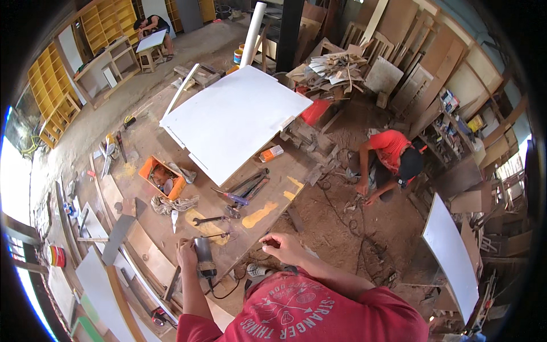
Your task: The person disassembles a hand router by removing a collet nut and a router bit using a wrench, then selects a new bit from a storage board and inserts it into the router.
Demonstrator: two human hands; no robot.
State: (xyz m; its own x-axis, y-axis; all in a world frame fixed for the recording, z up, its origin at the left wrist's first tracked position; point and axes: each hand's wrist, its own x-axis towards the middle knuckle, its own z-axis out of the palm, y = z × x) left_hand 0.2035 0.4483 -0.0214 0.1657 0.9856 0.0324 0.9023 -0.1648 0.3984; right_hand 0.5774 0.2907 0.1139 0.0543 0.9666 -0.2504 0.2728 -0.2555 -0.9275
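Note:
At the near edge of the workbench (285, 188), my left hand (186, 254) is closed, its fingers curled right beside a dark cylindrical power tool (204, 256) with a cord. Whatever those fingers hold is hidden. My right hand (284, 247) hovers past the bench's near edge, thumb and fingers bent together around something too small to name. Just beyond my left hand lie an open-end wrench (209, 220) and a white glue bottle (174, 221). Farther along are a screwdriver (235, 198), pliers (257, 189) and a crumpled rag (174, 204).
A large white panel (233, 119) covers the bench's far part. An orange bin (162, 178) and a small orange-white box (271, 153) sit nearby. A co-worker in red (390, 154) crouches at right among cords. Another person (152, 28) works far left. Scrap wood (336, 71) is piled behind.

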